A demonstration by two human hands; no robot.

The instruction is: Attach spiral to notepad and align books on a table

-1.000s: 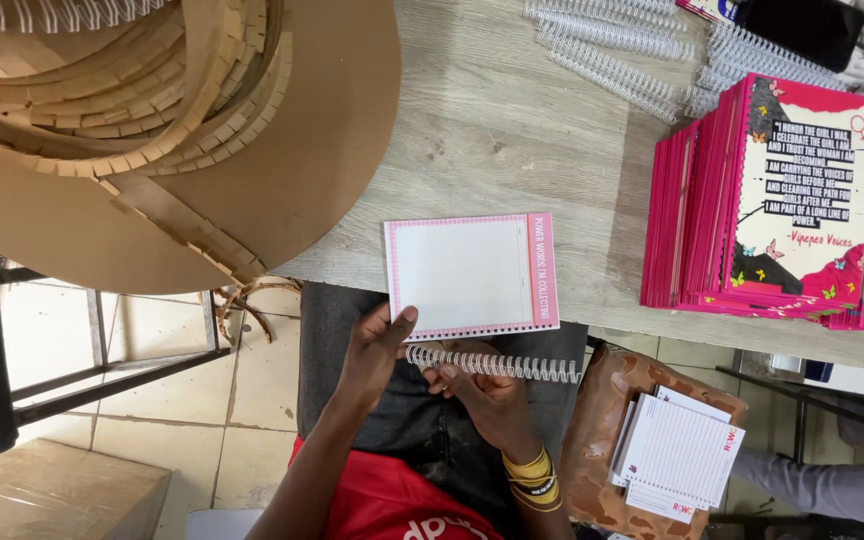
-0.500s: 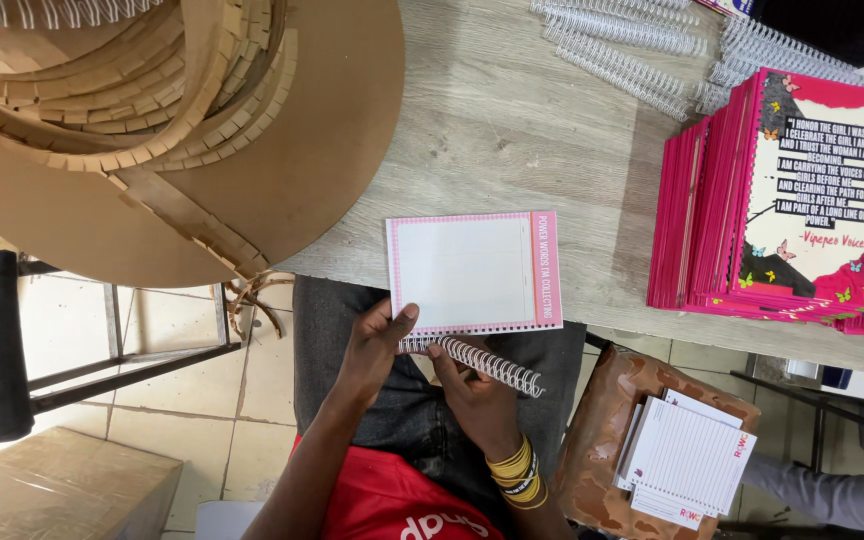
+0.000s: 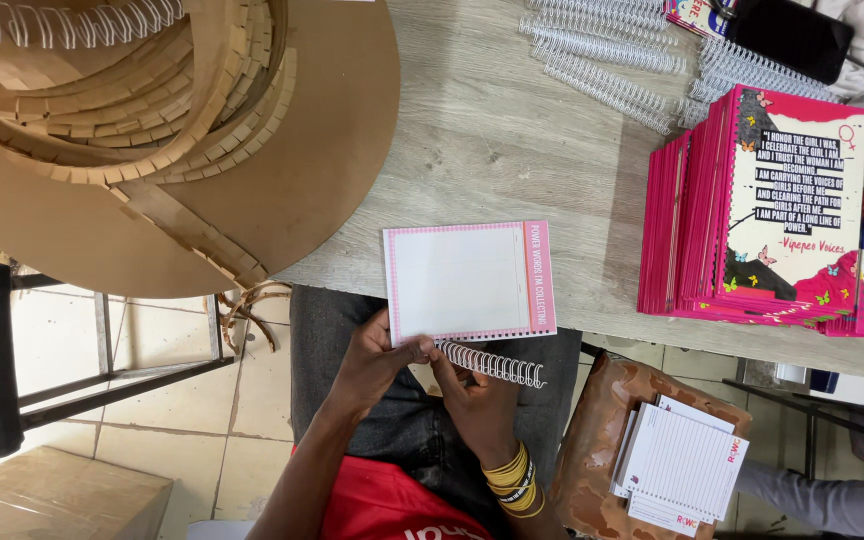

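Both hands at the pink-bordered pad point(image 3: 469, 282) on the surface edge: left hand point(image 3: 377, 360) fingers clamped on its corner, right hand point(image 3: 467, 385) fingers pinching the wire coil point(image 3: 492, 365) (now tilted vs. 1 s ago, end brought up to pad's lower edge).

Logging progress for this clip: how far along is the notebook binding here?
Done: a pink bound stack stands on the table. In hand: left hand holds a page block, right hand feeds the wire coil. Left: spare coils, loose pages.
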